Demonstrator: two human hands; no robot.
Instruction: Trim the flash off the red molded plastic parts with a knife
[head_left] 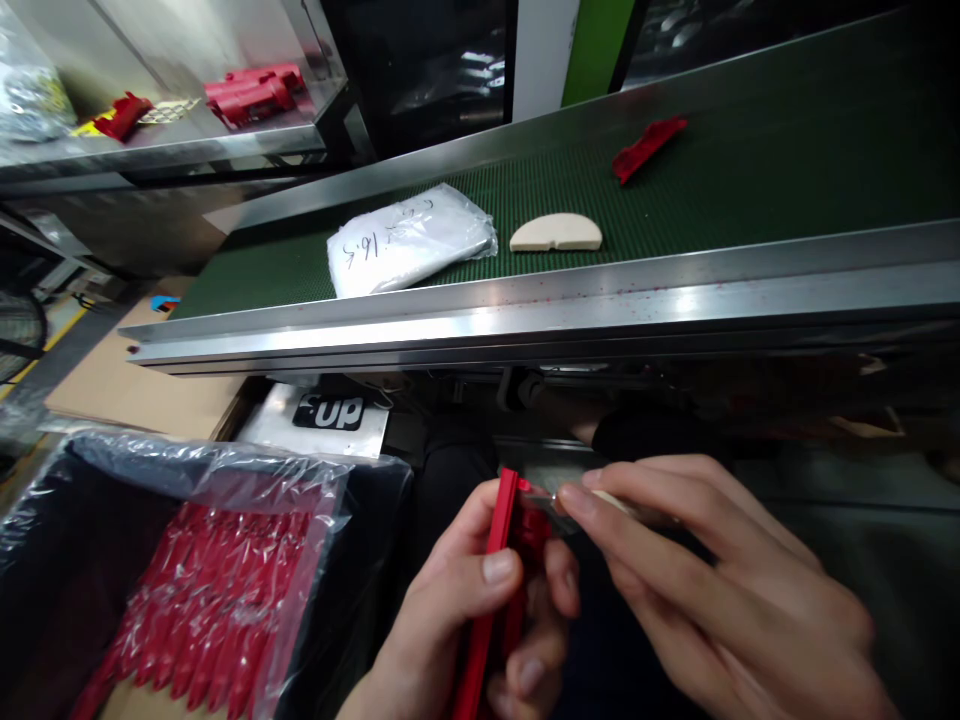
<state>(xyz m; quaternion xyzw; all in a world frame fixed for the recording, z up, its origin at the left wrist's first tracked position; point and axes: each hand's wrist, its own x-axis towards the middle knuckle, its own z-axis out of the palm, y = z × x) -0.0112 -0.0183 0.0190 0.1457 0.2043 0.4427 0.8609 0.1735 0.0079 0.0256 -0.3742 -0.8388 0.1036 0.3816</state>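
Observation:
My left hand [465, 620] is closed around a long red plastic part [495, 560], held upright below the conveyor's edge. My right hand [720, 590] pinches a small tool with a pale handle and a thin metal tip [559, 500], the tip touching the top of the red part. Most of the tool is hidden under my fingers.
A green conveyor belt [675, 200] with a steel rail carries a white plastic bag [409, 240], a cream half-round piece [555, 233] and another red part [646, 147]. At lower left a plastic-lined bin [210, 590] holds several red parts. More red parts [251, 92] lie on a steel shelf.

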